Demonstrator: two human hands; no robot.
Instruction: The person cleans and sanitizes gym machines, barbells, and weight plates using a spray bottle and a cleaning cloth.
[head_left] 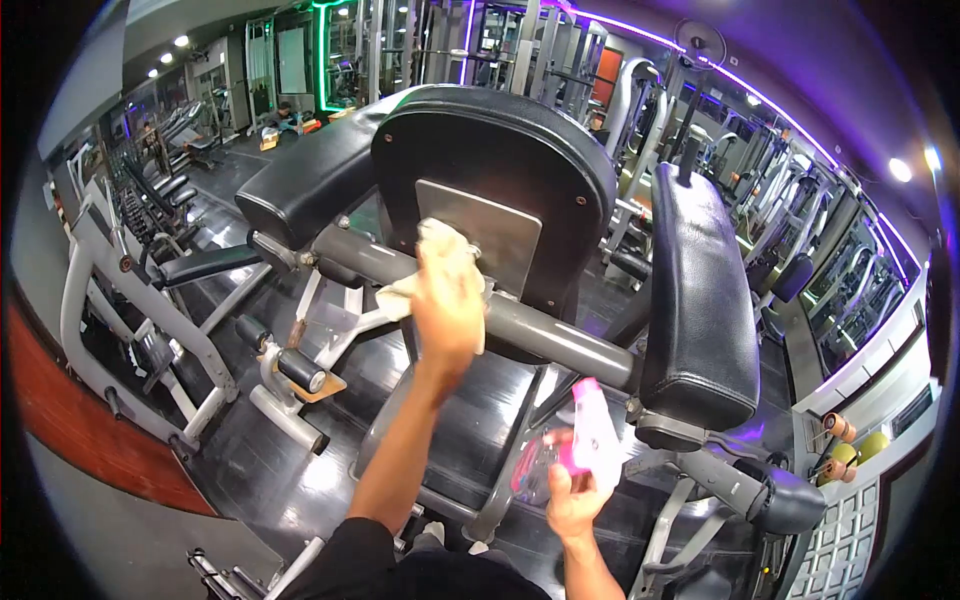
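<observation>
My left hand (448, 312) is closed on a pale cream cloth (442, 243), pressed against the metal plate (510, 235) on the back of a black padded backrest (490, 135). Part of the cloth hangs over the grey crossbar (545, 338) below. Lower and to the right, my right hand (575, 505) grips a spray bottle with a pink and white head (594, 425) and a clear body (540, 468). The bottle is held upright, apart from the machine.
Black arm pads (700, 300) flank the backrest on the right and left (310, 175). A roller pad (300, 370) sticks out lower left. Several gym machines stand around on the dark shiny floor (345, 440). Far off at left, a person (287, 115) is low near the floor.
</observation>
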